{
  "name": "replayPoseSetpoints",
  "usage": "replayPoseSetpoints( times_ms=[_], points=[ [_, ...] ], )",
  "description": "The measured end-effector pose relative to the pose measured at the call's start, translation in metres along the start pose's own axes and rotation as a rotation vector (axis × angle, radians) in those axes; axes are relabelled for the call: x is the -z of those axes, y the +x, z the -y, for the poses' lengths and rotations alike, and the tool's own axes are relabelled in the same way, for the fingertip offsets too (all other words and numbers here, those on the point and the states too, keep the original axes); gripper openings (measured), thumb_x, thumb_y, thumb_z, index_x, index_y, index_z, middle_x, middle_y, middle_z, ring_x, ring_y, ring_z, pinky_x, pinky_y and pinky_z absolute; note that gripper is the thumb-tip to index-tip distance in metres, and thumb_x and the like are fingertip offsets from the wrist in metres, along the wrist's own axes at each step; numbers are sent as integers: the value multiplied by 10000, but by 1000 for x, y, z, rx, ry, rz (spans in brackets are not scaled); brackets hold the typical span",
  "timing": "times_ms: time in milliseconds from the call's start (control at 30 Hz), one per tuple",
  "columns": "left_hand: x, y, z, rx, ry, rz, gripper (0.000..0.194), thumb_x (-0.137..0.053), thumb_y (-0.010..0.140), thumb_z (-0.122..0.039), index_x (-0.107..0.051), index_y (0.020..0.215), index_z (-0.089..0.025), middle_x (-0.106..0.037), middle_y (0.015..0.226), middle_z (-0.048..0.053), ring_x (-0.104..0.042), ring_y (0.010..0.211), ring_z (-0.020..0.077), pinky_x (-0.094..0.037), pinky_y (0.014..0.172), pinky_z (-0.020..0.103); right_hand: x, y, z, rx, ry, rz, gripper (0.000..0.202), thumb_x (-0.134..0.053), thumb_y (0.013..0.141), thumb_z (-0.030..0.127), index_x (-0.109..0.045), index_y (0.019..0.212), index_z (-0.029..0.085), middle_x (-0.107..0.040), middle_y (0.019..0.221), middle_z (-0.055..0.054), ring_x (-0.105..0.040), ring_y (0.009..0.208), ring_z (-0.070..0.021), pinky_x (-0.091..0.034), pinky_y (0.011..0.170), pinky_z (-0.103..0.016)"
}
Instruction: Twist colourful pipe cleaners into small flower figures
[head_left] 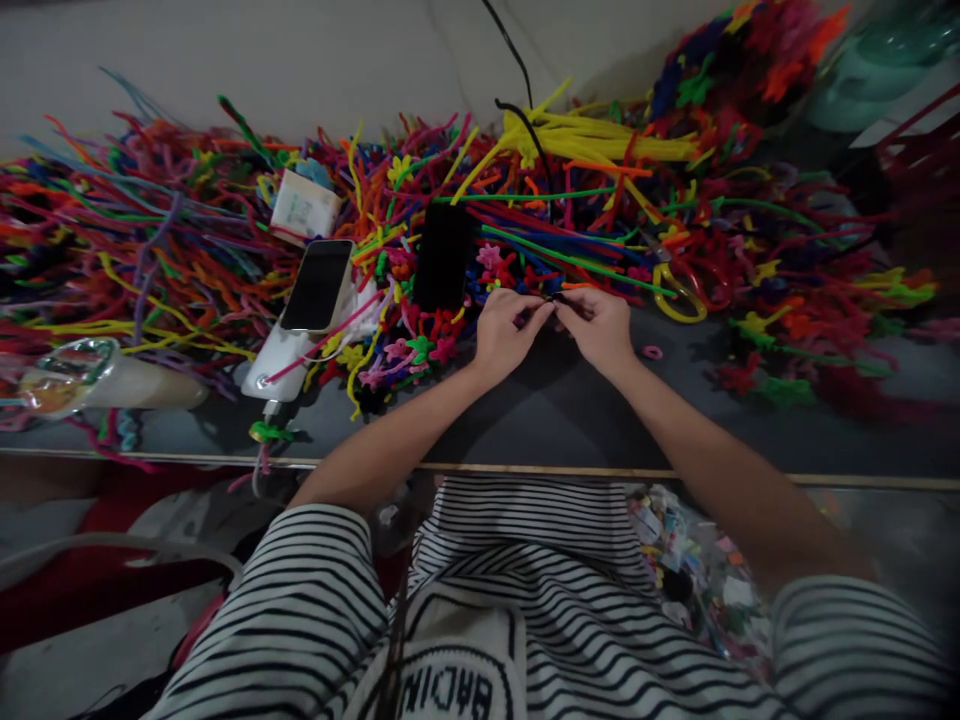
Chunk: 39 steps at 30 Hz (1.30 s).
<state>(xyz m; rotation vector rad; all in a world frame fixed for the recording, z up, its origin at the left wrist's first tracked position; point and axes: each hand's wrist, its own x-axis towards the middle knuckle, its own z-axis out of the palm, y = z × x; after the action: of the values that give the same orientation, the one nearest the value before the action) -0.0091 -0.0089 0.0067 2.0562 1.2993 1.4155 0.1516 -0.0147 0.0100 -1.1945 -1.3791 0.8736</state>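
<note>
Over the middle of the dark tabletop [540, 425], my left hand [506, 330] and my right hand [596, 322] meet fingertip to fingertip. Both pinch a small dark piece [553, 298], which looks like black pipe cleaner; most of it is hidden by the fingers. Just beyond the hands lie straight blue and green pipe cleaners [559, 255] and a pink pipe-cleaner flower [491, 258]. A small pink ring [652, 352] rests on the table to the right of my right hand.
A black phone [442, 258] lies left of my hands, with another phone [319, 287] and a white power bank [276, 362] further left. Yellow-handled scissors [679, 292] are at right. A drink cup [112, 380] lies at far left. Colourful pipe cleaners [187, 260] heap along the wall.
</note>
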Motion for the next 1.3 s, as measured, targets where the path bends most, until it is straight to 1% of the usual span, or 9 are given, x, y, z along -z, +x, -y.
replayPoseSetpoints(
  times_ms=[167,267,433,567,667,800,1033,1200,1300],
  points=[
    [-3,5,15,193,-204,139,300,-610,944,-429,-732,819,-184,-689,732,20,-575,672,127,-462,672,271,-1,5,0,-127,88,9,260,-773,724,392,-746,858,171,-711,667,-19,-653,524,-143,-495,426,-240],
    [-3,7,20,188,-318,188,318,-610,934,-457,-725,829,-180,-708,767,27,-592,686,122,-468,667,261,-2,6,2,-221,136,38,265,-804,686,384,-737,823,167,-714,665,-24,-636,485,-131,-447,369,-216],
    [-2,9,21,154,-380,231,342,-631,909,-499,-718,837,-176,-725,807,39,-644,773,131,-506,740,268,1,4,9,-300,186,77,252,-832,672,360,-728,798,167,-730,713,-41,-646,494,-123,-457,358,-198],
    [-2,10,18,191,-400,316,271,-679,883,-428,-723,825,-167,-736,808,37,-652,741,126,-514,710,260,4,5,9,-401,202,99,238,-813,707,331,-730,855,164,-728,760,-54,-665,509,-130,-462,350,-192],
    [-1,9,13,204,-321,256,194,-696,874,-364,-732,870,-174,-738,828,35,-637,739,127,-496,680,255,4,4,4,-346,165,97,265,-788,742,344,-738,939,175,-717,775,-49,-679,551,-143,-487,372,-207],
    [4,7,5,92,-193,186,196,-749,843,-354,-747,970,-205,-742,917,43,-641,896,160,-491,742,274,3,0,-1,-186,34,109,270,-760,759,361,-756,957,178,-688,700,-35,-679,597,-172,-495,397,-235],
    [5,7,10,-5,-24,104,107,-741,863,-326,-744,816,-230,-692,764,21,-613,867,186,-489,873,366,4,-3,5,-86,-94,124,197,-692,797,326,-753,918,183,-735,774,-37,-671,600,-156,-567,572,-306],
    [7,8,8,-86,11,184,130,-727,868,-285,-712,755,-222,-666,738,26,-604,926,207,-484,902,381,4,-5,8,-56,-153,149,134,-657,809,240,-732,902,180,-730,785,-29,-662,587,-136,-569,641,-308],
    [7,6,7,-18,-45,190,134,-698,884,-302,-716,784,-214,-685,794,31,-614,913,193,-501,839,347,4,-5,8,-78,-108,165,129,-673,820,286,-705,896,188,-727,794,-27,-646,573,-126,-555,595,-284]
  ],
)
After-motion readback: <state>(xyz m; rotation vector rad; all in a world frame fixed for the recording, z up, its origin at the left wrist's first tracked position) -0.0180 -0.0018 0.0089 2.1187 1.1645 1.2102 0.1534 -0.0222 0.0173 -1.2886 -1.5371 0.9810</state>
